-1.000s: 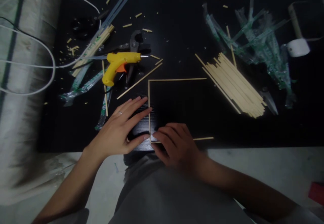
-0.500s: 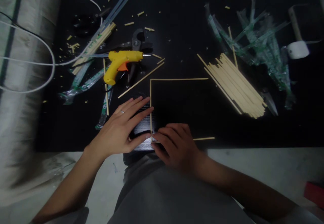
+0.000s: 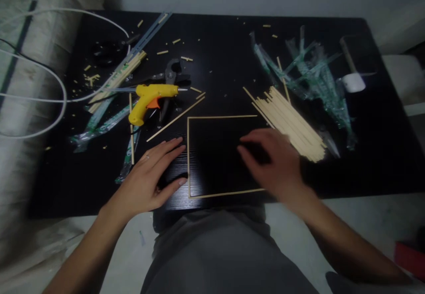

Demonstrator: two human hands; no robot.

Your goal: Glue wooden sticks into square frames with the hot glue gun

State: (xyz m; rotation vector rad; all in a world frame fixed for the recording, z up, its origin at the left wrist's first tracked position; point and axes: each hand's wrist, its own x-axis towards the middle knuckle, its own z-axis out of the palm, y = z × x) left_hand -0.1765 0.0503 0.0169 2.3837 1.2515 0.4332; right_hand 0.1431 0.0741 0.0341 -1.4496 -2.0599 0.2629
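Three thin wooden sticks form a three-sided frame on the black table: an upper stick [image 3: 222, 117], a left stick [image 3: 188, 156] and a lower stick [image 3: 226, 193]. My left hand [image 3: 149, 174] lies flat with fingers spread, just left of the left stick, its thumb tip close to it. Blurred a little by motion, my right hand [image 3: 279, 161] hovers over the frame's right part. Its thumb and forefinger are apart, with nothing between them. Beyond it lies a bundle of wooden sticks [image 3: 292, 121], partly hidden by that hand.
A yellow glue gun [image 3: 152, 99] rests on pliers [image 3: 171, 70] at left, near a loose stick [image 3: 175, 119]. Scissors [image 3: 106, 52] and a white cable [image 3: 63, 86] are farther left. Clear wrappers [image 3: 318, 72] and a white-headed mallet [image 3: 353, 83] lie right, on the black table [image 3: 219, 32].
My right hand has left the lower left corner and moved right and up, its fingers opening. My left hand has drawn slightly off the left stick. The camera view has shifted.
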